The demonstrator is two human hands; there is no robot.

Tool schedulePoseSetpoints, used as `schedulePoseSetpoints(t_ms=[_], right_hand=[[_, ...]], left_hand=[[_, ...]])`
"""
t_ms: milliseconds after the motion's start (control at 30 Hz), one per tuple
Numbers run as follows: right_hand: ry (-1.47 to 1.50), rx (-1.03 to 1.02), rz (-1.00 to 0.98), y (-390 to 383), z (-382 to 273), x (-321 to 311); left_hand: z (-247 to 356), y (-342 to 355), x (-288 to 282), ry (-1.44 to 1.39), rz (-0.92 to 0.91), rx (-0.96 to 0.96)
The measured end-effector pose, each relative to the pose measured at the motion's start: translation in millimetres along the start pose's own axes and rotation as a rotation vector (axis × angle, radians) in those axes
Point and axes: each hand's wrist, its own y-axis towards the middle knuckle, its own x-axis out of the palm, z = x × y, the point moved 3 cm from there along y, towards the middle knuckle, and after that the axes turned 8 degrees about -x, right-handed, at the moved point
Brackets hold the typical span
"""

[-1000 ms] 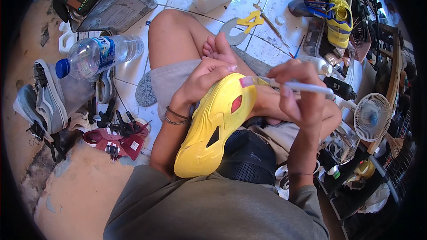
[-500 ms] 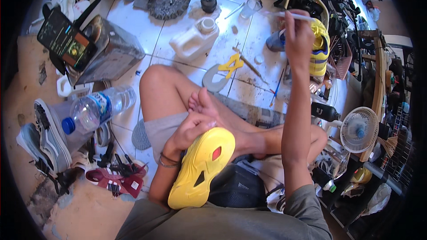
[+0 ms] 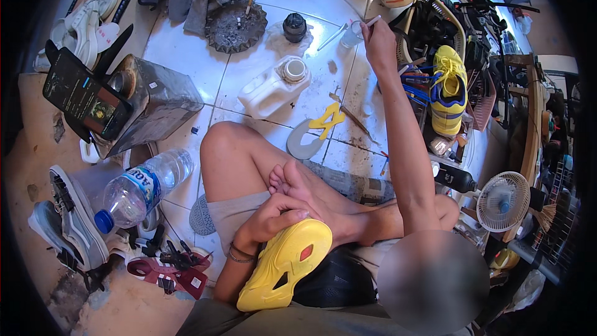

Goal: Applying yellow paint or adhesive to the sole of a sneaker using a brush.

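My left hand (image 3: 273, 216), with a bracelet at its wrist, grips a yellow shoe sole (image 3: 289, 267) over my lap. Its underside faces up, showing a red diamond and a dark triangular opening. My right hand (image 3: 380, 46) reaches far forward, fingers closed around a slim pale stick (image 3: 373, 20). Its tip is over or in a small clear cup (image 3: 352, 35); which of the two I cannot tell. Left of the cup stands a white plastic jug (image 3: 273, 90), uncapped. A grey insole-shaped piece with a yellow strap (image 3: 311, 137) lies on the tiles beyond my legs.
To the left are a metal can (image 3: 155, 102) with a phone (image 3: 87, 99) by it, a large water bottle (image 3: 146, 186) and several shoes. A dark ashtray (image 3: 236, 25) and black jar (image 3: 294, 27) sit ahead. A yellow sneaker (image 3: 448, 90), baskets and a fan (image 3: 502, 202) crowd the right.
My right hand has moved left and slightly down, bringing the stick from beside the yellow sneaker to the clear cup. My left hand still grips the yellow sole.
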Motion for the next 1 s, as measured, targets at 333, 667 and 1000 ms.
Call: schedulePoseSetpoints(t_ms=[333, 667, 1000], right_hand=[[0.096, -0.104, 0.236, 10, -10, -36], [-0.05, -0.029, 0.081, 15, -19, -26], [0.052, 0.073, 0.028, 35, -11, -30]], left_hand=[[1, 1, -1, 0.066, -0.019, 0.043], [-4, -1, -1, 0.028, 0.006, 0.012], [-3, -2, -2, 0.049, 0.008, -0.02]])
